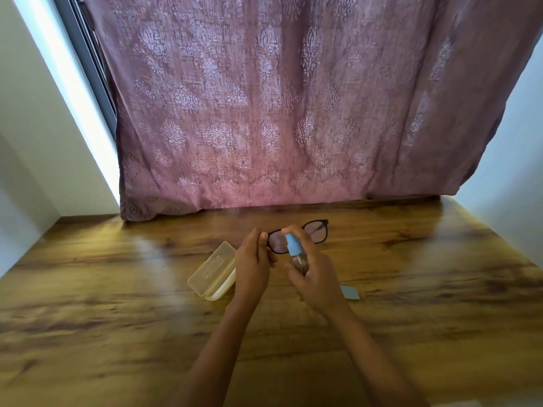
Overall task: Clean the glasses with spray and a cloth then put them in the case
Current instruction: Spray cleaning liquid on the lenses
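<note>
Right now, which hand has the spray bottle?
The right hand: it grips the blue-capped spray bottle, a finger on its top. The left hand pinches the glasses by one end.

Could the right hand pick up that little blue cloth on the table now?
Probably not yet: the right hand is gripping the spray bottle, so its grip is taken. The cloth lies uncovered on the table close beside that wrist, so the way looks free once the bottle is down.
</note>
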The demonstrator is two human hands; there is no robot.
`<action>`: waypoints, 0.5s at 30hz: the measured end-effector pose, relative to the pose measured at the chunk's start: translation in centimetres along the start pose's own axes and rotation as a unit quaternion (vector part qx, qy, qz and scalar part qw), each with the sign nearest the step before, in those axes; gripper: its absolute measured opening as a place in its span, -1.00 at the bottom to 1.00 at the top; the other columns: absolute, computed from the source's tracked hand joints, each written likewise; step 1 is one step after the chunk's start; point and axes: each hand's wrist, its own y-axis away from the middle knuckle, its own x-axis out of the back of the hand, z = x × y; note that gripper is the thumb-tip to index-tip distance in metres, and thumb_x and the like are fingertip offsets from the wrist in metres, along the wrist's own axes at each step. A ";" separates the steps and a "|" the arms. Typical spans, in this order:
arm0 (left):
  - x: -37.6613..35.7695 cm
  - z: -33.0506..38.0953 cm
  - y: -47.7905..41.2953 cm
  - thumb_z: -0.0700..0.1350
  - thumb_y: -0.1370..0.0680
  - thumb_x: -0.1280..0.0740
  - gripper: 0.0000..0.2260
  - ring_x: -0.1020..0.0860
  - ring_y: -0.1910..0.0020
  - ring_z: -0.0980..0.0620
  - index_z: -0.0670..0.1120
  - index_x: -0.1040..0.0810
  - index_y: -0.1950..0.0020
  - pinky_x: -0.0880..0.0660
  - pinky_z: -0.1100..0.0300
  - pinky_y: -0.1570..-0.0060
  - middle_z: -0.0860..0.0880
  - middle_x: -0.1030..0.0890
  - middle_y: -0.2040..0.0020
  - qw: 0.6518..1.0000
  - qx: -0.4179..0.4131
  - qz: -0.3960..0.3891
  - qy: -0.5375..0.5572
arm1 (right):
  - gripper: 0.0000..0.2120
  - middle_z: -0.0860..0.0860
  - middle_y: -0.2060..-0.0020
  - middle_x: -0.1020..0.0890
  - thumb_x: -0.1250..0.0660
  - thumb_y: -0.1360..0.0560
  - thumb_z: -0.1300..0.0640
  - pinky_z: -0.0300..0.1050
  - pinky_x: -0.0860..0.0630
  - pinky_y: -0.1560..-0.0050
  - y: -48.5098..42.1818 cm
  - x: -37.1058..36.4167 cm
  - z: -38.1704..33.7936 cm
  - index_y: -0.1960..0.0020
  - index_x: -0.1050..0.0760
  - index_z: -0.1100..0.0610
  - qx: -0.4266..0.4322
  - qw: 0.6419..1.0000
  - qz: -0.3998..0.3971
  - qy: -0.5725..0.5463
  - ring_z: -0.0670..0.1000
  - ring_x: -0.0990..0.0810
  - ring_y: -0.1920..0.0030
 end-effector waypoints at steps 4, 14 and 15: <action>0.2 0.0 0.1 -0.14 -0.64 -0.07 -0.72 -0.46 0.48 0.11 -0.21 -0.41 0.19 -0.42 0.29 0.44 -0.07 -0.50 0.43 1.000 0.009 -0.007 0.001 | -0.35 0.15 0.48 -0.43 -0.28 -0.43 0.34 -0.06 -0.38 0.51 0.5 -0.2 -0.2 -0.22 -0.23 -0.34 -0.034 0.999 0.006 -0.020 0.01 -0.35 0.54; 0.6 0.1 0.5 -0.15 -0.64 -0.07 -0.72 -0.47 0.45 0.08 -0.26 -0.43 0.16 -0.43 0.31 0.44 -0.13 -0.52 0.39 1.000 -0.002 -0.011 0.004 | -0.48 -0.32 0.38 -0.41 -0.27 -0.43 0.41 -0.43 -0.33 0.49 1.1 -0.3 -1.4 -0.25 -0.34 -0.05 -0.019 0.999 -0.021 -0.034 -0.22 -0.48 0.48; 0.6 0.1 0.5 -0.15 -0.64 -0.07 -0.72 -0.46 0.46 0.09 -0.26 -0.43 0.16 -0.42 0.31 0.44 -0.11 -0.51 0.40 1.000 -0.004 -0.010 0.002 | -0.47 -0.28 0.42 -0.43 -0.28 -0.44 0.39 -0.36 -0.34 0.51 1.1 -0.4 -1.3 -0.27 -0.33 -0.07 -0.021 0.999 -0.014 -0.041 -0.15 -0.46 0.51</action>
